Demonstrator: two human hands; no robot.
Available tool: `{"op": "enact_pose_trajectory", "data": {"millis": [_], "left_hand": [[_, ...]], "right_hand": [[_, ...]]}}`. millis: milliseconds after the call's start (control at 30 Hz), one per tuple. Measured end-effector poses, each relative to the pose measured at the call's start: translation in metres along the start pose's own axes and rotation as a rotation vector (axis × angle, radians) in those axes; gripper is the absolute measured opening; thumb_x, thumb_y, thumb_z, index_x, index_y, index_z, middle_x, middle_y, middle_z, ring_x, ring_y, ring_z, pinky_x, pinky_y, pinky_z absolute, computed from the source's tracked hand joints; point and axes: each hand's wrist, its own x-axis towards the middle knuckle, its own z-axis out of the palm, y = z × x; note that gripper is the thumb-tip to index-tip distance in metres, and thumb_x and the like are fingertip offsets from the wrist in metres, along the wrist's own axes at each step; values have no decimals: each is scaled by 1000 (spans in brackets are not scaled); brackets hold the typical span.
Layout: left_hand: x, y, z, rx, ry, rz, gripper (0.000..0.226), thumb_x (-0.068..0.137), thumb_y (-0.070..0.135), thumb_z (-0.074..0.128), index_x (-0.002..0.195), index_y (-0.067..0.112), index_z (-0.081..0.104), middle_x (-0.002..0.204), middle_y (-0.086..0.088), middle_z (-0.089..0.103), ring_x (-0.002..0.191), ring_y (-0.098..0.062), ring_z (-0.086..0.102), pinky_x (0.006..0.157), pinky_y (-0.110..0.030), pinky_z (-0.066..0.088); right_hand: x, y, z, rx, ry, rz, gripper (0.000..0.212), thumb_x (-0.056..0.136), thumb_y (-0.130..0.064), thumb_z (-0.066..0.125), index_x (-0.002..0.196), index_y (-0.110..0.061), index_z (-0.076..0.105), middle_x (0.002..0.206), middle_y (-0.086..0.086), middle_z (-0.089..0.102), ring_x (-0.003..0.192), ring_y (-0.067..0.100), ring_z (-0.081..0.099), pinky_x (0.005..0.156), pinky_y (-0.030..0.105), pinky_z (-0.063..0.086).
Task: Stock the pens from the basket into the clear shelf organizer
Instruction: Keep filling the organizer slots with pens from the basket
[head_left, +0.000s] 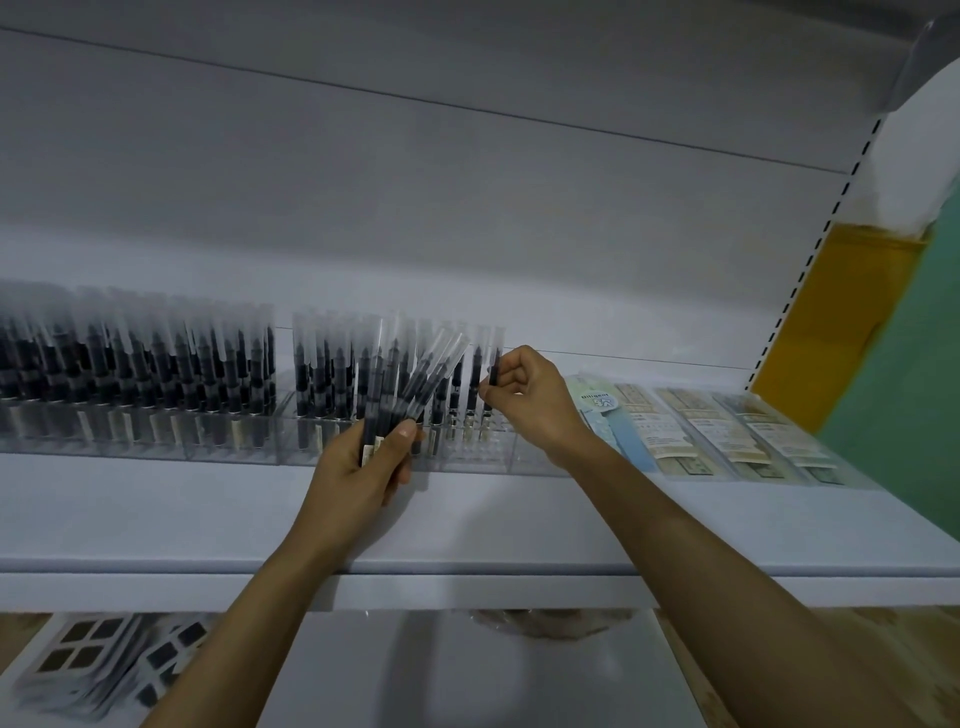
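Left grip (363, 467) held a fanned bundle of pens (415, 379) as supply before the clear organizer (498, 457) on the shelf (208, 509), while right grip (524, 400) pinched one pen (493, 370) upright at its sparse right end, presumably for slotting in.

Head view, close, facing forward toward white shelf (467, 519)

White shelf board (156, 519), pale grey back panel (467, 208); slotted upright (810, 249) far right; yellow-and-green wall (883, 338) beyond; dim, even light.
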Motion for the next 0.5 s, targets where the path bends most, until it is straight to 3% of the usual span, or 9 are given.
{"op": "enact_pose_trajectory", "data": {"millis": [233,333,433,500], "left_hand": [[-2,2,0,-1,-10,-10,31,93,36,51,91,9,66,59,3,54,52,-7,46,49,-16,38],[-3,5,0,-13,-11,-12,34,90,39,51,90,9,66,58,4,54,53,-7,46,50,-17,38],[-4,7,0,-18,-23,-16,41,84,46,51,92,9,67,58,7,55,54,-6,48,51,-16,39],[-4,9,-1,-43,-35,-17,39,83,45,52,94,11,68,58,7,55,54,-5,48,50,-16,39]], "right_hand": [[-2,-1,2,-19,22,-22,19,84,-2,67,90,-11,52,74,-3,55,62,6,50,56,8,42],[-3,-5,0,17,9,15,29,81,-2,69,103,-13,53,83,-3,59,72,6,55,68,17,46],[-10,-14,-10,31,169,-125,36,82,-4,69,112,-15,52,97,-7,60,93,5,59,82,12,46],[-24,-23,-12,62,302,-242,27,84,-4,67,106,-13,56,92,-10,62,89,3,60,84,15,48]]}}
